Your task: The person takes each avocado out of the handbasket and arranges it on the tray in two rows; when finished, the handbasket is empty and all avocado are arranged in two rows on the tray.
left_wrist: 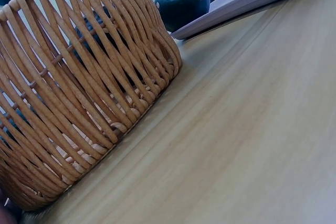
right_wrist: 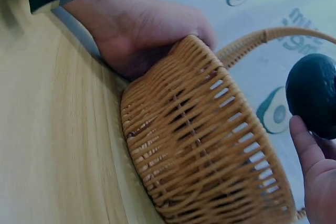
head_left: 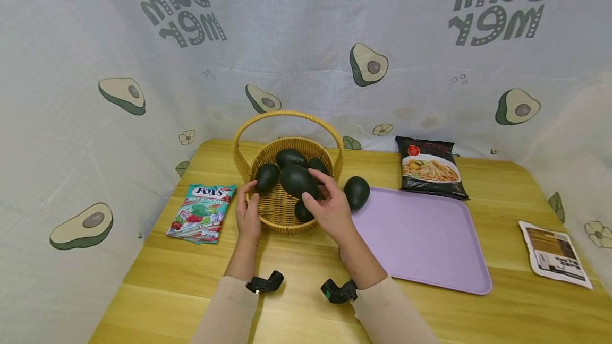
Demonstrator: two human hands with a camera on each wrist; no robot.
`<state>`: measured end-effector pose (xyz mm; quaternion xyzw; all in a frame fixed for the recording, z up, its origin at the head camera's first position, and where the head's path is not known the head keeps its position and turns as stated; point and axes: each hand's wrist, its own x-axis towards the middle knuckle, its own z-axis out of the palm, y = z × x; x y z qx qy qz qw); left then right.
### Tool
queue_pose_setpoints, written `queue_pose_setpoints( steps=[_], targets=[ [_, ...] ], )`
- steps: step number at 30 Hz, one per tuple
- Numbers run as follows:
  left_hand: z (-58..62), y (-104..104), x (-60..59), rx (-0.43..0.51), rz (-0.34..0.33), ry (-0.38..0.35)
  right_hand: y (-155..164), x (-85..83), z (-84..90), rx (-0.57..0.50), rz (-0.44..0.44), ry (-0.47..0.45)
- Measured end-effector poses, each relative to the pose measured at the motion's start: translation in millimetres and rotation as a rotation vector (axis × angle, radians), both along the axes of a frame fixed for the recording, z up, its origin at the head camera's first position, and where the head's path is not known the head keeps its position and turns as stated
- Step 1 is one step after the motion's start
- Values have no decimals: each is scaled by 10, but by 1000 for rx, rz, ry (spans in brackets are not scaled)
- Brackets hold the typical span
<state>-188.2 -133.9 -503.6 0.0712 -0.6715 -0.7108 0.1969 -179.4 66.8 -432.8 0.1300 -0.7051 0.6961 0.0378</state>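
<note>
My right hand [head_left: 333, 210] holds a dark green avocado [head_left: 296, 180] between thumb and fingers, above the yellow wicker basket [head_left: 286, 229]. In the right wrist view that avocado [right_wrist: 313, 95] is up past the basket's rim. The left hand [head_left: 248, 216] grips the basket's left side at the rim; the right wrist view shows this hand [right_wrist: 152, 32] wrapped against the weave. Several more avocados lie inside, among them one at the back [head_left: 290, 157] and one by my left fingertips [head_left: 268, 177]. Another avocado [head_left: 357, 192] sits outside, right of the basket at the tray's corner.
A lilac tray [head_left: 425, 238] lies to the right on the wooden table [head_left: 158, 285]. Behind it is a black noodle packet [head_left: 430, 169]. A Fox's candy bag [head_left: 203, 214] lies left of the basket, a white-edged packet [head_left: 557, 254] far right. The basket's tall handle [head_left: 289, 113] arches overhead.
</note>
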Motion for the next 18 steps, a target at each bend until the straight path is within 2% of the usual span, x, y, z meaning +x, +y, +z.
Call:
queue_pose_setpoints(
  steps=[6,13,18],
  targets=[
    [14,7,-1,5,-1,-2,200,114,43,-63,-8,-24],
    [12,5,-7,22,-5,-6,446,165,46,-47,-2,-18],
    [24,-1,4,24,-7,-8,612,186,37,-8,-58,-12]
  ],
)
